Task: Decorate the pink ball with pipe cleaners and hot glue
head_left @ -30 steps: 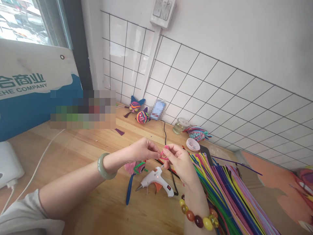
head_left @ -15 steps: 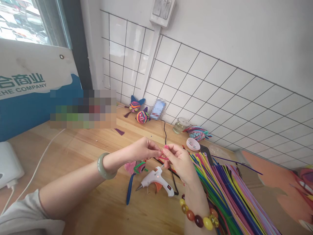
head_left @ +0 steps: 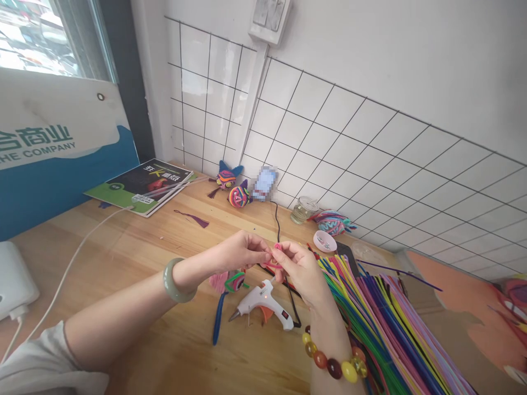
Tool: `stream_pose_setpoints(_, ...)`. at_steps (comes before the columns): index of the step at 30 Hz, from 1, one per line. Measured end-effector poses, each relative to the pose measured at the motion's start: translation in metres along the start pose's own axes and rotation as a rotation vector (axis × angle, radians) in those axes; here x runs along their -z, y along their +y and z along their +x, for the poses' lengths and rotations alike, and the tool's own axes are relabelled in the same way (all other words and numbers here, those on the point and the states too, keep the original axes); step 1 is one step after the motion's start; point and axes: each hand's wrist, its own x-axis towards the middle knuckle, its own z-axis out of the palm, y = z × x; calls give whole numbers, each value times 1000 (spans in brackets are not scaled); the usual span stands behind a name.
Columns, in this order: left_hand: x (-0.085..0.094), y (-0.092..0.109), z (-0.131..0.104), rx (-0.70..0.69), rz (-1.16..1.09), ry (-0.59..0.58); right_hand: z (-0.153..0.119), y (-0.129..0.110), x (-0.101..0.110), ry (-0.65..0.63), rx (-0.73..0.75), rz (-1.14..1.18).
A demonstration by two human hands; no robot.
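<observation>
Both hands meet over the middle of the table, pinching one pink pipe cleaner (head_left: 272, 265) that is bent into a small loop. My left hand (head_left: 247, 251) grips it between thumb and fingertips from the left. On the other side my right hand (head_left: 298, 269) is closed on its curled end, and its fingers partly hide it. Just below lies a white hot glue gun (head_left: 265, 302), nozzle to the left, with a small orange light on its body. Behind my left wrist sits a pink and green pipe-cleaner piece (head_left: 226, 281), partly covered, with a blue strip (head_left: 219, 318) beneath it.
Bundled coloured pipe cleaners (head_left: 391, 323) spread across the right side. Along the wall stand two striped fish-like ornaments (head_left: 239, 195), a phone (head_left: 264, 184), a glass jar (head_left: 303, 210) and a pink dish (head_left: 325, 241). Books (head_left: 144, 186), a tassel (head_left: 197, 220) and a white cable (head_left: 78, 252) lie left.
The hands and the pink pipe cleaner are almost where they were. The view has shifted very slightly, and the books at the left, blurred out before, now show clearly.
</observation>
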Motion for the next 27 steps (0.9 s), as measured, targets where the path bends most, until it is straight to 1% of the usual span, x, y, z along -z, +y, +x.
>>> stream_pose_setpoints(6,2,0,1,15,-35,35,-3,-4,7,58,-25,32)
stream_pose_setpoints(11,6,1,2,16,-48,99,-6,-6,20,112,-49,-84)
stream_pose_setpoints(14,10,2,2,1,-53,136,-6,-5,24,81,-76,-160)
stream_pose_setpoints(17,14,4,2,-15,-83,149,-7,-4,24,37,-99,-231)
stream_pose_setpoints(22,17,14,-2,-9,-83,198,-7,0,25,-53,-163,-404)
stream_pose_setpoints(27,20,24,-6,27,-95,246,-6,9,33,-69,-219,-584)
